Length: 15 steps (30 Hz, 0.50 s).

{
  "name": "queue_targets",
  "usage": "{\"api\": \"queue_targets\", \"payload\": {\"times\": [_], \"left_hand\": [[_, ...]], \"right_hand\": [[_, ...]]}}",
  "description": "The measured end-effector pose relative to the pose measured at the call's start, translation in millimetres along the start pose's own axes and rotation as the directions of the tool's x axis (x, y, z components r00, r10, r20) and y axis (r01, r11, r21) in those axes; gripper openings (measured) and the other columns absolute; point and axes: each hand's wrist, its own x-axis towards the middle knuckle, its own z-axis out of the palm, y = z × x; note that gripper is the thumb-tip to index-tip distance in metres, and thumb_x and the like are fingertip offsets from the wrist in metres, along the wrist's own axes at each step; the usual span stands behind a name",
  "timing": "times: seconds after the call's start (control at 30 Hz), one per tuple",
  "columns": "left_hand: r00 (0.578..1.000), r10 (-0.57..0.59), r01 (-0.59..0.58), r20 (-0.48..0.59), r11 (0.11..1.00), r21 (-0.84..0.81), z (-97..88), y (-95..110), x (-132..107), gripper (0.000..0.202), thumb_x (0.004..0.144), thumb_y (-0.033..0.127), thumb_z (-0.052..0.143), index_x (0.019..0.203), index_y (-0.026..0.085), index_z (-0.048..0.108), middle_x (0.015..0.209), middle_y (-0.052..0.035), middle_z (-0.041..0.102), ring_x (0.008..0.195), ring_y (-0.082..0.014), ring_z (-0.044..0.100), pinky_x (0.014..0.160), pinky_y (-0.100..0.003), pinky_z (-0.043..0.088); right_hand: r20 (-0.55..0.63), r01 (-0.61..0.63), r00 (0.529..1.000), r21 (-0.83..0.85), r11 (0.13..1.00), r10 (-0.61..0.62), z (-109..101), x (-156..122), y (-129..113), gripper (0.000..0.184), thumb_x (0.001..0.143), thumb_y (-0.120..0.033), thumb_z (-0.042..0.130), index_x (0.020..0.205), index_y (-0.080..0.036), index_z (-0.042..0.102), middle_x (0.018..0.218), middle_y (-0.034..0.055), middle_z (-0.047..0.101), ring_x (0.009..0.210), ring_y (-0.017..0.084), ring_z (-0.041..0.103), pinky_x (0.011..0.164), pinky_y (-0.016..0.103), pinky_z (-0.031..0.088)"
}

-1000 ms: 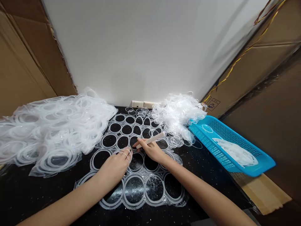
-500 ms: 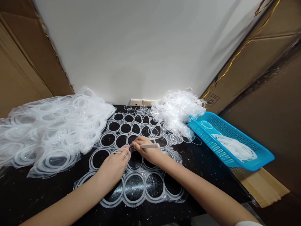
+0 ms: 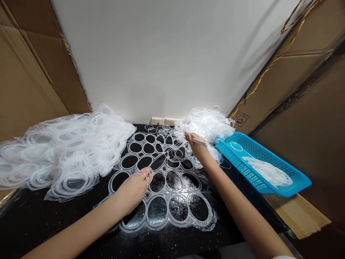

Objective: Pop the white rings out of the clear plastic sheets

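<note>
A clear plastic sheet with rows of ring-shaped cut-outs [image 3: 157, 226] lies on the black tabletop. My left hand [image 3: 136, 187] presses its closed fingers on the middle of this sheet, and thin translucent rings [image 3: 147, 174] are looped round those fingers. Held in my right hand [image 3: 198, 146] is a slim white tool [image 3: 199, 142]; its exact kind does not show. This hand is above the sheet's far right part, by a heap of thin clear rings [image 3: 206, 124]. Between my hands a stretch of the sheet looks pulled out of shape, and the right fingertips are partly hidden.
On the left lies a large stack of similar ring sheets [image 3: 75, 151]. A blue basket [image 3: 302, 176] at the right holds white rings [image 3: 269, 172]. White power sockets [image 3: 164, 121] sit at the wall's foot. Cardboard [image 3: 29, 72] stands at both sides, with yellow wires [image 3: 258, 82] hanging right.
My right hand has moved away from the left, up and to the right, with the white tool still in it. My left hand stays on the sheet. The view has shifted slightly.
</note>
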Motion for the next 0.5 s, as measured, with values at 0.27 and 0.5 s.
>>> {"api": "queue_targets", "payload": {"times": [0.27,0.5], "left_hand": [[0.976,-0.22,0.203,0.003,0.896,-0.395,-22.8,-24.7,-2.2,0.046,0.082,0.011,0.028,0.125,0.015,0.044,0.122,-0.0113,0.055,0.112,-0.021,0.05,0.091,-0.039,0.041],[0.914,-0.402,0.099,0.043,0.12,-0.988,-48.7,-60.9,-0.2,0.05,0.083,0.028,0.032,0.129,0.009,0.036,0.114,-0.013,0.06,0.097,-0.019,0.06,0.095,-0.037,0.036]], "right_hand": [[0.358,-0.426,0.895,0.504,0.752,0.266,-31.8,12.1,-41.8,0.039,0.086,-0.045,0.041,0.09,-0.015,0.066,0.082,0.0106,0.067,0.066,0.016,0.064,0.068,0.034,0.054],[0.646,-0.591,0.763,0.694,0.411,0.007,-6.4,22.4,-111.0,0.033,0.087,-0.04,0.043,0.085,-0.016,0.065,0.083,0.0076,0.067,0.061,0.012,0.061,0.066,0.029,0.053]]}}
